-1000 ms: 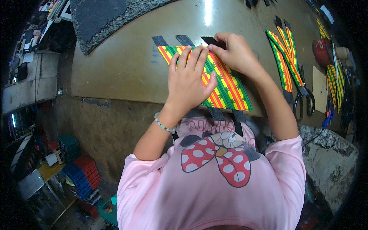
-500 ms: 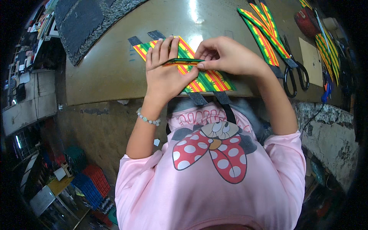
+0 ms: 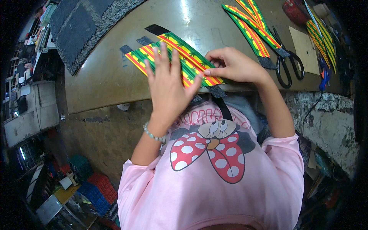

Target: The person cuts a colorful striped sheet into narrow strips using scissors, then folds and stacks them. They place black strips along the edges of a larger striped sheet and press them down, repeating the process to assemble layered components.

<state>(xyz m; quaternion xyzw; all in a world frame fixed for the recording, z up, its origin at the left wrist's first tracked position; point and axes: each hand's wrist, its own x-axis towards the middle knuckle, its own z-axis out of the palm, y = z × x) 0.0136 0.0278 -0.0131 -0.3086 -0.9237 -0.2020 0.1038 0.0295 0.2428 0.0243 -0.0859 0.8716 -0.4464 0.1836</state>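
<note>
Leaf-print strips in green, yellow and red (image 3: 140, 59), laid side by side on the near part of the worktable (image 3: 96, 86), slanting from far left to near right; the rightmost strip (image 3: 186, 46) shows a black end tab (image 3: 156, 29) at its far end, and whether its left edge abuts or overlaps its neighbour cannot be told. The left hand (image 3: 167, 90) lies spread over the strips, fingers extended and grasping nothing; the right hand (image 3: 238, 68) pinches the rightmost strip near its near end, thumb uppermost. Good practice, in judgement: keep the left palm flat, so that the laid strips do not skew; draw the pinched end lightly taut; match the long edges along their whole length before pressing down. To the right lie crossed loose strips (image 3: 251, 32); just beside them, black-handled scissors (image 3: 278, 73). Containers stand well apart, at the near left beyond the table: a green crate (image 3: 81, 165), a red crate (image 3: 104, 184) and a blue crate (image 3: 92, 196); their contents cannot be made out.
</note>
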